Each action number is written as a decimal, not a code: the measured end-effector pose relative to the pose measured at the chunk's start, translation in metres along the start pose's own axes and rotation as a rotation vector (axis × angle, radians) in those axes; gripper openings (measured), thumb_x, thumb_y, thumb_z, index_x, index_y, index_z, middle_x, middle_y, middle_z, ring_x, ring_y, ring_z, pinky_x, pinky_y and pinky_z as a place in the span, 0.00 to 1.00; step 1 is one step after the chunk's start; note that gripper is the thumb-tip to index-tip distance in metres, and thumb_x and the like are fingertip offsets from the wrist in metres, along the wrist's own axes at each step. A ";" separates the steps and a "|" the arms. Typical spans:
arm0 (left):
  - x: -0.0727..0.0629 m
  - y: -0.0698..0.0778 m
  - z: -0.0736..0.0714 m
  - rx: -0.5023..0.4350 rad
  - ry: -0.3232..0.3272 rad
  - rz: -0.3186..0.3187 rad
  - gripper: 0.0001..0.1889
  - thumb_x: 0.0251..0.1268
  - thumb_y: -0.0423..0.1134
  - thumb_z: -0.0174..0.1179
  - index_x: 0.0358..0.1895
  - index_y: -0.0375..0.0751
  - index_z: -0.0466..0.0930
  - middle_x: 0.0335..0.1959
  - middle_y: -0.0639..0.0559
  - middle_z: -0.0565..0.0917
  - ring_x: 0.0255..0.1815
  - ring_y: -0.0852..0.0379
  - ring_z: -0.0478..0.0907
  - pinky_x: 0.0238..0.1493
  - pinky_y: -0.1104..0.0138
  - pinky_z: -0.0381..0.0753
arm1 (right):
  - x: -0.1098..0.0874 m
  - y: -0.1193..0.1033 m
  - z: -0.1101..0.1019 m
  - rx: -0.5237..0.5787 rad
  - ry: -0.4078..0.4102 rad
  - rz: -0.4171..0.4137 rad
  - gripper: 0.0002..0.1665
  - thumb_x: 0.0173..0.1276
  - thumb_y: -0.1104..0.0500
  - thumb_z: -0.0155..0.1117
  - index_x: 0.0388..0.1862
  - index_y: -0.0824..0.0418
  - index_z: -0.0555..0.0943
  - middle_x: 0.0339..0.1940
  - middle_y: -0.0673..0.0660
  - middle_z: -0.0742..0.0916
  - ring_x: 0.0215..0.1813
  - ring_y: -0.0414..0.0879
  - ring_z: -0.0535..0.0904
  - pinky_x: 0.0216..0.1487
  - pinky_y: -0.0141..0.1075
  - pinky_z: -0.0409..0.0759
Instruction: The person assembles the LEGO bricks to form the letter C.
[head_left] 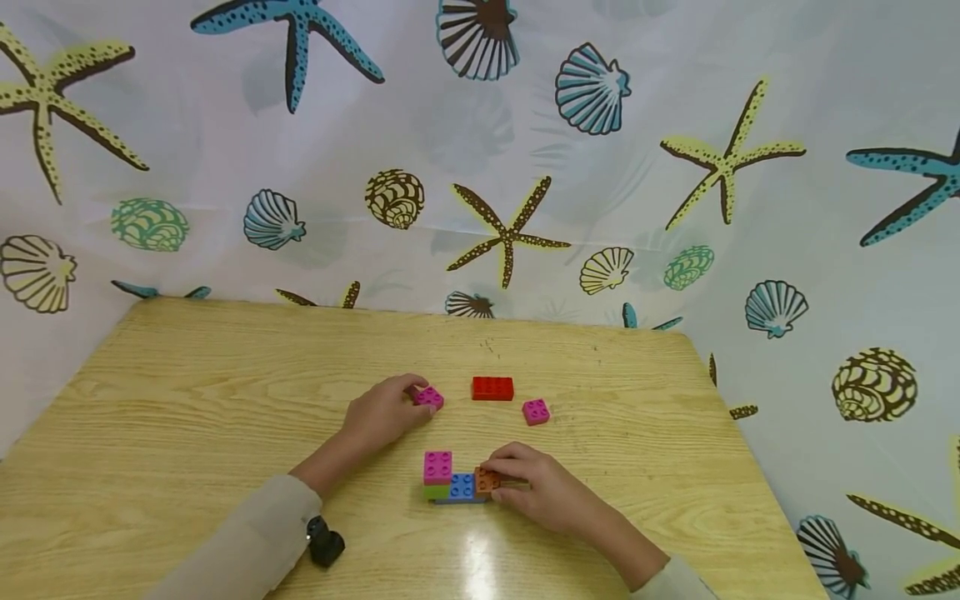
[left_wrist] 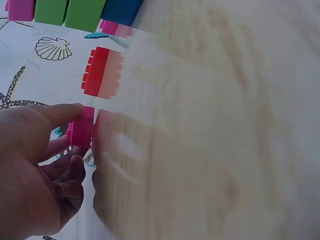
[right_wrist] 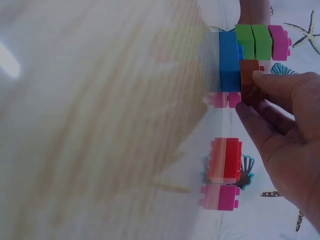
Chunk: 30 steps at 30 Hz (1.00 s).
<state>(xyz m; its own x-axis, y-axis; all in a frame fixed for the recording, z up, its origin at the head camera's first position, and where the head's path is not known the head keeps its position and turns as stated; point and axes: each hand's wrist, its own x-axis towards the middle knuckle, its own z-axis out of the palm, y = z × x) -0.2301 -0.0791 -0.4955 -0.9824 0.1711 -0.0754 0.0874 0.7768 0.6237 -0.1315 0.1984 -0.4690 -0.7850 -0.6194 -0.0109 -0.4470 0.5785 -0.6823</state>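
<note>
In the head view, my left hand (head_left: 384, 412) pinches a small pink brick (head_left: 429, 398) between thumb and fingers. A thin gap shows between this brick (left_wrist: 82, 127) and its reflection on the table in the left wrist view. My right hand (head_left: 551, 492) grips an orange-brown brick (head_left: 487, 480) at the right end of a blue brick (head_left: 462, 486). From the right wrist, the orange-brown brick (right_wrist: 250, 82) sits right against the blue brick's studded side. Two green bricks (right_wrist: 253, 42) with a pink one (right_wrist: 279, 42) on top are stacked on the blue brick's other end.
A long red brick (head_left: 492, 388) lies farther back on the wooden table (head_left: 225, 375), between the hands. Right of it is another small pink brick (head_left: 536, 412). A cloth with shells and starfish (head_left: 337, 150) hangs behind the table and at its sides.
</note>
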 end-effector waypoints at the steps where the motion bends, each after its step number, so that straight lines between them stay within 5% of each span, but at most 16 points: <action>1: -0.001 0.000 -0.001 -0.002 0.002 0.003 0.26 0.66 0.53 0.67 0.64 0.47 0.78 0.53 0.49 0.83 0.50 0.49 0.79 0.51 0.50 0.77 | 0.000 0.000 0.000 -0.002 0.000 0.000 0.22 0.74 0.58 0.64 0.66 0.57 0.80 0.61 0.50 0.80 0.61 0.45 0.78 0.60 0.36 0.79; 12: -0.017 -0.010 -0.009 -0.127 -0.012 -0.007 0.29 0.67 0.61 0.63 0.65 0.50 0.78 0.60 0.47 0.81 0.59 0.45 0.77 0.56 0.47 0.77 | 0.000 0.001 0.001 0.009 0.005 -0.013 0.22 0.74 0.59 0.64 0.65 0.58 0.80 0.60 0.51 0.81 0.60 0.46 0.79 0.58 0.35 0.80; 21: -0.041 -0.007 -0.023 -0.271 -0.014 0.097 0.27 0.69 0.59 0.61 0.67 0.53 0.76 0.60 0.51 0.80 0.39 0.53 0.72 0.35 0.64 0.74 | 0.000 0.001 0.001 0.017 0.010 -0.007 0.21 0.74 0.59 0.64 0.65 0.58 0.80 0.60 0.50 0.81 0.60 0.45 0.79 0.57 0.35 0.80; 30: -0.067 0.010 -0.035 -0.364 -0.036 0.180 0.25 0.67 0.59 0.64 0.64 0.58 0.79 0.53 0.54 0.80 0.36 0.51 0.73 0.24 0.66 0.74 | 0.001 0.003 0.003 0.001 0.017 -0.025 0.22 0.74 0.59 0.64 0.65 0.58 0.80 0.60 0.51 0.81 0.59 0.45 0.79 0.57 0.35 0.80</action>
<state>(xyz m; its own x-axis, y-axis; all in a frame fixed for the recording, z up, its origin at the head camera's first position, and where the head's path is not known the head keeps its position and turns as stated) -0.1689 -0.1043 -0.4568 -0.9497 0.3110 0.0370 0.1871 0.4685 0.8634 -0.1323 0.1980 -0.4735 -0.7809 -0.6244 0.0184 -0.4659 0.5627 -0.6829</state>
